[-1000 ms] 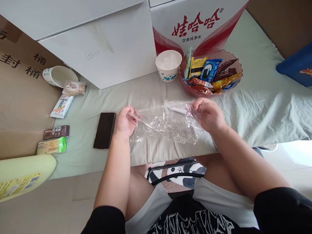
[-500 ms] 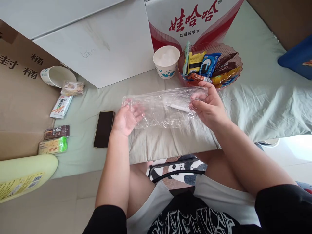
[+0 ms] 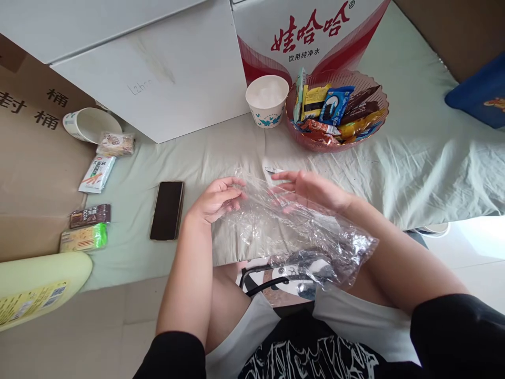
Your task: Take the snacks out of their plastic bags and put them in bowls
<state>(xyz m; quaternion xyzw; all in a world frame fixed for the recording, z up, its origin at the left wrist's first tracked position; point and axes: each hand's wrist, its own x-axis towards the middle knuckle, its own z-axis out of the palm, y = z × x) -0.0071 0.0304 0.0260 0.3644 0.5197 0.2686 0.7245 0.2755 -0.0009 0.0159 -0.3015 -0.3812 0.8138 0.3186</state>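
Crinkled clear plastic bag (image 3: 300, 231) drapes over right hand (image 3: 311, 190); left hand (image 3: 216, 200) grip pinches its edge, right grip apart

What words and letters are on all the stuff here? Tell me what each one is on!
"娃哈哈" with "饮用纯净水" below: red and white carton.
"封" and "桶": brown cardboard.
"L2h..." in faint handwriting, end unclear: white box.
"COCOA", rest blurred: brown snack pack.
Snack wrappers in the red bowl and the yellow package: too small to read.

glossy crinkled clear plastic bag (image 3: 300, 231) over matt wrinkled cloth sheet (image 3: 414, 173)
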